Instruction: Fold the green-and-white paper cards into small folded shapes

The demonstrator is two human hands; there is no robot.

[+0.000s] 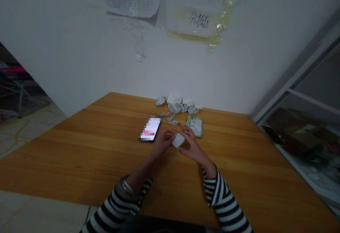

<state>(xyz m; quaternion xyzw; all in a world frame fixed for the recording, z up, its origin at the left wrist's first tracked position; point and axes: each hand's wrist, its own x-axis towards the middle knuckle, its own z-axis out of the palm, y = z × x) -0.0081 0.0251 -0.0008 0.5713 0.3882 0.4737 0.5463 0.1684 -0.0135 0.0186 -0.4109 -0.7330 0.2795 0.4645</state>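
Observation:
Between my two hands, above the wooden table, is a small white square packet (178, 140) with fine grey print on its upper face. My left hand (162, 143) pinches its left edge with thumb and fingertips. My right hand (193, 148) grips the right side, thumb at the near corner and one finger raised. What kind of packet it is, I cannot make out. Left of my left hand lies a phone (151, 129) with its screen lit. Beyond my right hand is a flat green-edged package (195, 125) with a printed white panel.
Crumpled white and printed wrappers (175, 104) lie in a heap at the table's back edge, by the wall. Several torn wrapper strips (174, 122) are nearer my hands. The wooden table (106, 144) meets the wall. A shelf (300, 155) with bags and boxes stands at the right.

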